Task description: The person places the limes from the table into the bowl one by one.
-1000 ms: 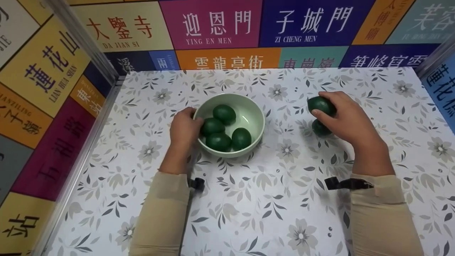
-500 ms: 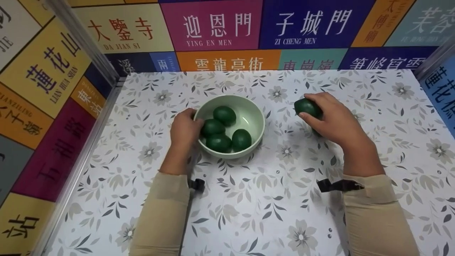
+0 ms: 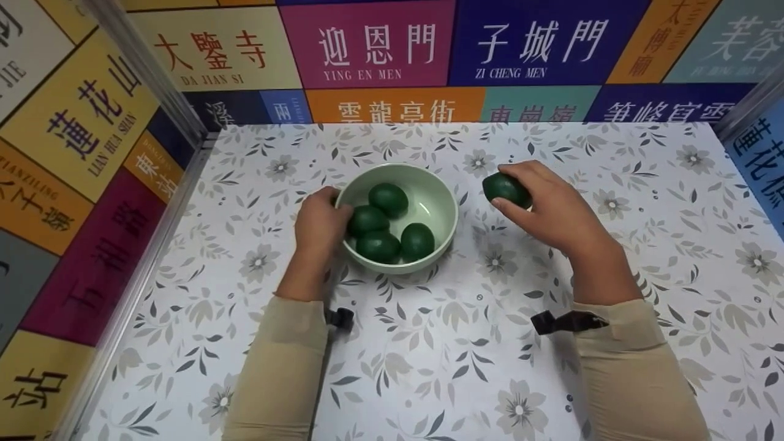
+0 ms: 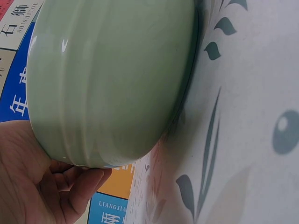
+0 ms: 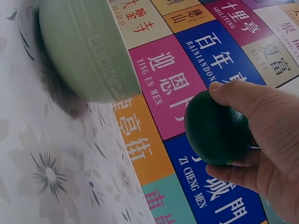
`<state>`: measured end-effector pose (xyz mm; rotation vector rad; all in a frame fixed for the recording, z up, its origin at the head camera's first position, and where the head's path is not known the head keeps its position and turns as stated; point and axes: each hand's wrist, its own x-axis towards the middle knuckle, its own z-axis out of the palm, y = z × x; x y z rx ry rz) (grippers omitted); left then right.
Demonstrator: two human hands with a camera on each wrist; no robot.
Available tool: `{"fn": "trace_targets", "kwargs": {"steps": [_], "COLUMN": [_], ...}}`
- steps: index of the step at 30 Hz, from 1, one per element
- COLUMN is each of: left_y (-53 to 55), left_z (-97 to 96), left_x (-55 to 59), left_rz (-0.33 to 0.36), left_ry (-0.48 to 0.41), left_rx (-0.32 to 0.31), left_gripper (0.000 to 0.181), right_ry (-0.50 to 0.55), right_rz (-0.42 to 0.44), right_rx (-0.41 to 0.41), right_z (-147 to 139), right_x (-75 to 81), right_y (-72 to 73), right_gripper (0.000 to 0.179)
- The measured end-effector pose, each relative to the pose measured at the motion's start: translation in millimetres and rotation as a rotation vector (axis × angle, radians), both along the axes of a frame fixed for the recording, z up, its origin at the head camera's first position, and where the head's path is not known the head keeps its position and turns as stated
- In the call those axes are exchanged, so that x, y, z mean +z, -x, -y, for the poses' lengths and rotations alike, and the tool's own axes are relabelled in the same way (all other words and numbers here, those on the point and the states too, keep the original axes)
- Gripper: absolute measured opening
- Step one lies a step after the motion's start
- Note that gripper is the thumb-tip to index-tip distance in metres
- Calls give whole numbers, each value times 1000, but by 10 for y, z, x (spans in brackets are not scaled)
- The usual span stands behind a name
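A pale green bowl stands on the table and has several dark green limes in it. My left hand holds the bowl at its left side, the thumb over the rim; in the left wrist view its fingers curl against the outer wall. To the right of the bowl, my right hand grips another lime between thumb and fingers. In the right wrist view this lime hangs in the grip, apart from the bowl.
The table has a white cover printed with grey flowers and leaves. Panels with large lettering rise behind it and on the left. Black straps sit at the wrists over the sleeves.
My right hand has moved left toward the bowl with its lime. A second lime seen below that hand earlier is now hidden from view. My left hand and the bowl have stayed in place.
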<state>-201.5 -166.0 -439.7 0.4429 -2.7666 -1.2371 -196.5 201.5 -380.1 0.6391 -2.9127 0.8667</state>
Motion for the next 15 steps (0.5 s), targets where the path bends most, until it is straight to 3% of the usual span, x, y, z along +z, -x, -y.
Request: {"fn": "trace_targets", "kwargs": {"steps": [15], "left_y": [14], "left_z": [1], "left_x": [-21], "left_rz": [-12], "left_ry": [45], "left_rx": [-9], "left_gripper": [28], "right_ry": [3], "right_rz": [-50], "right_rx": [88], "right_z": [354], "right_x": [-96], "right_y": [3], "right_gripper": [59]}}
